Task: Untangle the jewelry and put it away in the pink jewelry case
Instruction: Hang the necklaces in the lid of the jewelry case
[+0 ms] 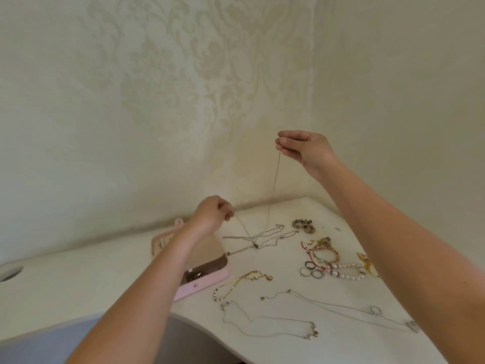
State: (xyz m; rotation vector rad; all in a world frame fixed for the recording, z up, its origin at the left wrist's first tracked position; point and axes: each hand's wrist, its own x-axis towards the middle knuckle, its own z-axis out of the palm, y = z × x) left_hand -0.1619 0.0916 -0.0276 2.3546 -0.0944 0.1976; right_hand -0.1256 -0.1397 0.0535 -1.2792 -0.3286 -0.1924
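Observation:
A thin silver chain (274, 179) runs from my raised right hand (301, 148), which pinches its upper end, down to a small dark pendant (256, 245) on the white table. My left hand (214, 212) pinches the chain's other strand lower down, just above the open pink jewelry case (202, 283). My left forearm covers much of the case. More silver chains (278, 235) lie tangled around the pendant.
On the white table (105, 279): a gold chain (244, 281), thin silver necklaces (328, 308), several rings (311, 270), pearl and bead bracelets (341, 269), a metal-bead bracelet (304, 225). Patterned walls meet in a corner behind. A round hole (9, 271) is at far left.

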